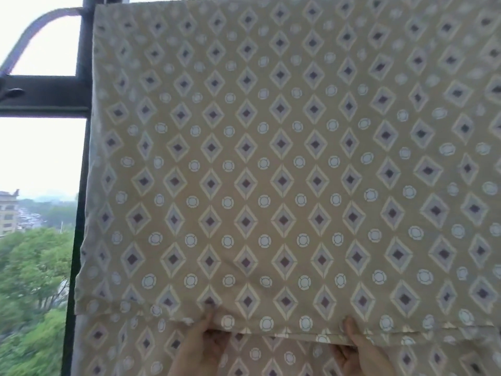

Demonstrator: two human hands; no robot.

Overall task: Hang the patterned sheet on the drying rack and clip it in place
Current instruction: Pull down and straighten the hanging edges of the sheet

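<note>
Tan cloth printed with purple diamonds and pale rings fills nearly the whole view: the patterned sheet (pixel 282 164) hangs flat in front of a dark window frame (pixel 81 90), folded over something at its top edge. The drying rack itself is hidden behind the fabric. Low in the view the front layer's hem (pixel 271 331) lies over a longer back layer (pixel 271 356). The left hand (pixel 206 348) and right hand (pixel 357 351) each take that hem in a pinching grip, thumb on the face of the cloth and fingers tucked behind. Hanging looks essentially done, and the step in hand seems to be pulling the front layer down to straighten it. No clip shows anywhere, so the next move probably calls for freeing one hand to fetch one, then reaching up to the top fold.
</note>
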